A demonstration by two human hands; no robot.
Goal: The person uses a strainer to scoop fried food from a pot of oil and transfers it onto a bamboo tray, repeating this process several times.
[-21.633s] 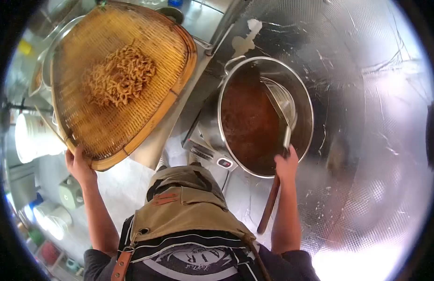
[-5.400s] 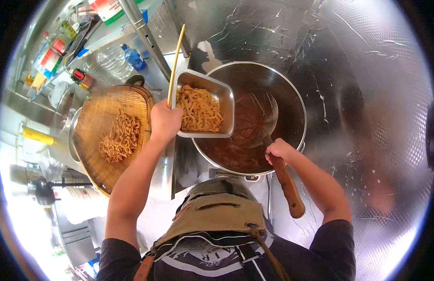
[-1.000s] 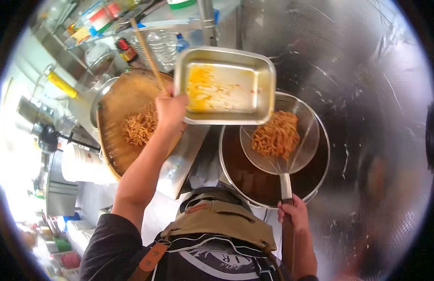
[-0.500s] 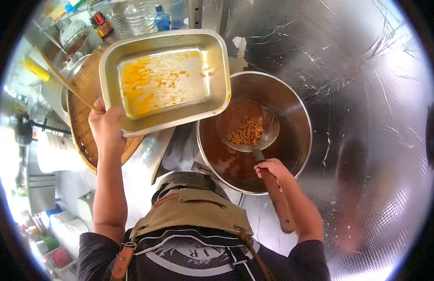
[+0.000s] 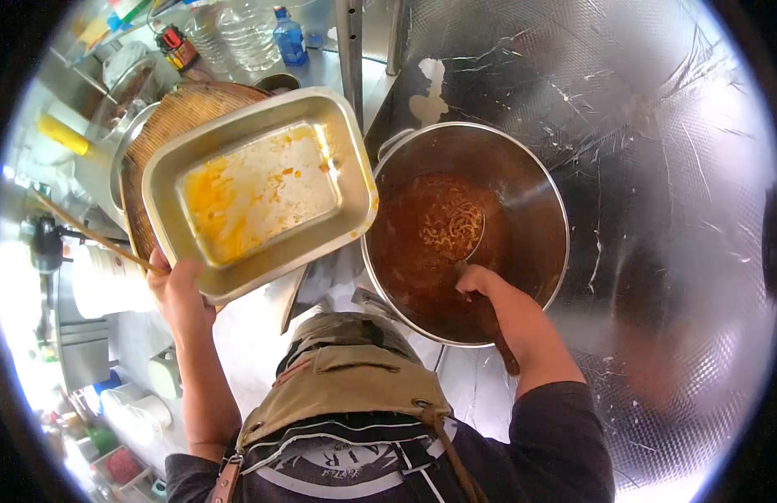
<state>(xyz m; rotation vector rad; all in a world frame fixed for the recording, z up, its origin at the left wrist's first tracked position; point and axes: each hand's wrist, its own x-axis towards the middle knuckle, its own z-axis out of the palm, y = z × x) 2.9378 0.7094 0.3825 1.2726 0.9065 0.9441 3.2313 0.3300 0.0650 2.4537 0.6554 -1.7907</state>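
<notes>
My left hand (image 5: pixel 181 293) is closed on the near left corner of a metal tray (image 5: pixel 259 189) smeared with orange sauce, and also grips a long wooden stick (image 5: pixel 95 228). My right hand (image 5: pixel 475 282) is wrapped round the wooden handle of a strainer (image 5: pixel 507 352) inside a large steel pot (image 5: pixel 559 210). Reddish-brown liquid (image 5: pixel 405 285) fills the lower part of the pot. Noodles (image 5: pixel 451 226) lie in the strainer, whose bowl is mostly under the liquid.
A woven basket (image 5: pixel 183 113) sits behind the tray. Beyond it are a blue bottle (image 5: pixel 290 38), clear plastic bottles (image 5: pixel 248 38) and a dark jar with a red label (image 5: pixel 177 48). Foil-like metal sheeting (image 5: pixel 657 210) covers the right side. A metal post (image 5: pixel 349 59) rises behind the pot.
The tray has moved left and toward me, tilting more. The strainer has sunk lower into the liquid, and my right hand has moved further into the pot.
</notes>
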